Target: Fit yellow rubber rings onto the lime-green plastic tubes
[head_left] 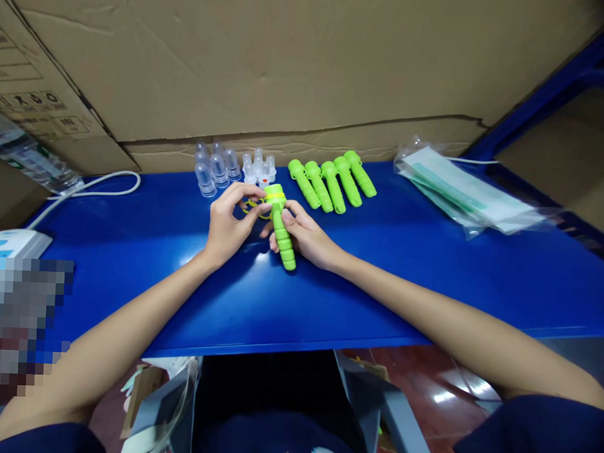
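Note:
My right hand [304,236] grips a bright green ribbed plastic handle [283,238], held upright-tilted over the blue table [405,258]. My left hand [228,223] pinches at the handle's wide top end [274,197], where a yellow ring shows. More thin yellow rings [250,207] lie on the table just behind my fingers. Several matching green handles [332,181] lie side by side at the back of the table. To their left stand clusters of small clear plastic caps [217,168] and smaller clear pieces [259,166].
A cardboard wall [289,66] closes the back of the table. Clear bags with printed sheets [464,190] lie at the back right. A white cable [98,185] runs left to a white device [11,242]. A blurred patch covers the lower left.

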The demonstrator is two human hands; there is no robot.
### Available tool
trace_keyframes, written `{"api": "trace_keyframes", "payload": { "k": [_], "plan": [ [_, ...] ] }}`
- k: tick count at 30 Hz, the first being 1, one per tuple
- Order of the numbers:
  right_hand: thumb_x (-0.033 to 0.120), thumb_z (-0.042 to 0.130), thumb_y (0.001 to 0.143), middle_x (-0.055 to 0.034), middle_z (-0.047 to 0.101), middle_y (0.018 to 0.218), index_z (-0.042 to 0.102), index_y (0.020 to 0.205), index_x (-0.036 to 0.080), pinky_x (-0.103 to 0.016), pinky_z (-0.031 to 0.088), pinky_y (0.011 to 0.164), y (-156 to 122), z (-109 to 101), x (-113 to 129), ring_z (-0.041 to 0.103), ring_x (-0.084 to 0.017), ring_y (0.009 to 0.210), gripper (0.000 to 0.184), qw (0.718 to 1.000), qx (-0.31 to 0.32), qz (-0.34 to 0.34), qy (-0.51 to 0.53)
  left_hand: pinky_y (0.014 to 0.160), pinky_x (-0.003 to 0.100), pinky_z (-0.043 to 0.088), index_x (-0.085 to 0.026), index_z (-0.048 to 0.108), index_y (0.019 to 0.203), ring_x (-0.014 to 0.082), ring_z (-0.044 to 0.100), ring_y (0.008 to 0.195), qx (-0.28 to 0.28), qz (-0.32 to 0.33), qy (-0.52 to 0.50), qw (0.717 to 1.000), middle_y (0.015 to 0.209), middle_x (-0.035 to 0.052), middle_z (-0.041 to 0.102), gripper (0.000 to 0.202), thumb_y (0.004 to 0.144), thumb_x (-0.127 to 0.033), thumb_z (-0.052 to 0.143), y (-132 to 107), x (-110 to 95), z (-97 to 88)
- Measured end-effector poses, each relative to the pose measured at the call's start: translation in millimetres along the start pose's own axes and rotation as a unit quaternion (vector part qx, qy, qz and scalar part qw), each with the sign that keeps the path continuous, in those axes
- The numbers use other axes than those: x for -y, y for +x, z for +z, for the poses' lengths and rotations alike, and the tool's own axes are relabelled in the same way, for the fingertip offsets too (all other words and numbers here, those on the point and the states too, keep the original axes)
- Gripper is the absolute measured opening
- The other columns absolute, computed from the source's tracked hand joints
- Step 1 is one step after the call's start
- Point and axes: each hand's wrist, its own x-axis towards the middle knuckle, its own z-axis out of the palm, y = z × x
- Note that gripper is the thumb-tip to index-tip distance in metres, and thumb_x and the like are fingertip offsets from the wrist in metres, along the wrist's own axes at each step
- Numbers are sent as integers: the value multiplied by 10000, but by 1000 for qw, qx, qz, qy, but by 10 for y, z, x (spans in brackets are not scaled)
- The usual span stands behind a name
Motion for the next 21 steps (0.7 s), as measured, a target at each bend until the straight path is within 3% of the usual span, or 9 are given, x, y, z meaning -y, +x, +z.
{"api": "trace_keyframes", "payload": {
  "k": [11,21],
  "plan": [
    [641,611,914,6,701,876,390,1148,245,-270,578,602,-19,5,-3,673,-115,634,510,1000,-2,12,-5,690,245,490,-202,675,925,136,644,845,32,-14,17,999,928,20,703,116,929,-317,684,-14,-38,4],
    [646,667,859,53,655,768,374,1155,244,-251,550,539,-18,26,55,643,-107,581,579,991,-99,-17,-92,734,257,500,-201,695,1100,159,658,909,77,-49,-16,996,1033,59,712,196,937,-303,661,-25,-4,0]
  ]
}}
